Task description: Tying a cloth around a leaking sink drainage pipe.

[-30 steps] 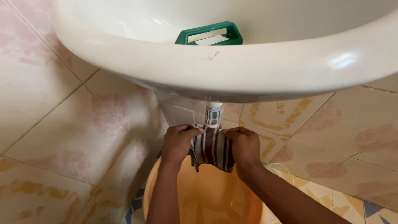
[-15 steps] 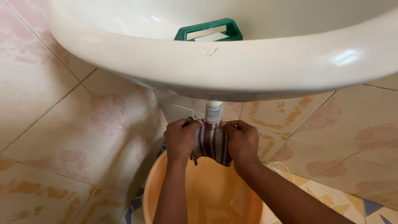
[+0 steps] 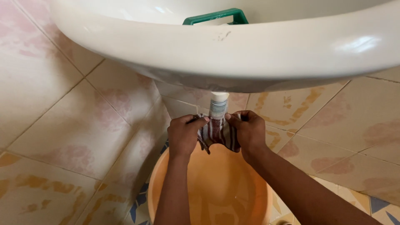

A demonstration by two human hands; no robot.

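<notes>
Under a white wash basin (image 3: 250,54), a white ribbed drain pipe (image 3: 218,106) comes down from the bowl. A striped red-and-white cloth (image 3: 218,134) is wrapped around the pipe just below the ribbed part. My left hand (image 3: 184,135) grips the cloth's left side and my right hand (image 3: 249,132) grips its right side, both pressed close to the pipe. The pipe's lower end is hidden behind the cloth.
An orange plastic basin (image 3: 208,191) sits on the floor directly beneath my hands. A green plastic soap holder (image 3: 216,16) rests inside the wash basin. Beige and pink tiled walls (image 3: 75,125) meet in a corner behind the pipe.
Both hands and the cloth have shifted slightly upward along the pipe, closer to the underside of the wash basin. The view has tilted a little.
</notes>
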